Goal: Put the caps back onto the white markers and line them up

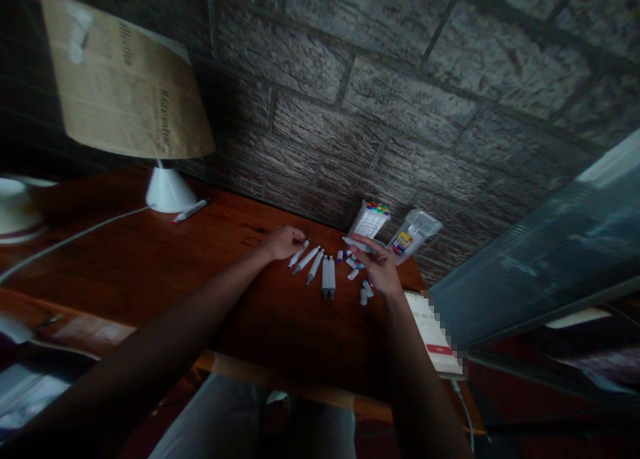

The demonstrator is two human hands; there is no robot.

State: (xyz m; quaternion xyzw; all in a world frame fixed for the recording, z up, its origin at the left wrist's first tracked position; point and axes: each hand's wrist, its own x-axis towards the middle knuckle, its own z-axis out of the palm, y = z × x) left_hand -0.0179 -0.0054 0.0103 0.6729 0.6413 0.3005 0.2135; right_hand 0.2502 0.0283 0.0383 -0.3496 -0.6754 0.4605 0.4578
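Note:
My left hand [286, 242] is curled, its fingertips pinched at the upper end of a white marker [299, 254] on the wooden desk. Several more uncapped white markers [315, 266] lie fanned out to the right of it, grey ends toward me. Between the thumb and fingers of my right hand [379, 264] is another white marker [354, 243], held nearly level. Loose marker caps [353, 273] are scattered beneath and beside that hand, some with purple or teal ends. Part of the group is hidden behind my right fingers.
Behind my right hand stand a white box of colourful-tipped markers [369, 220] and a clear plastic case [411, 236]. A lamp [170, 189] and a red-tipped marker [191, 210] are at left. A tablet-like panel [434, 332] lies at the right edge, below a brick wall [400, 99].

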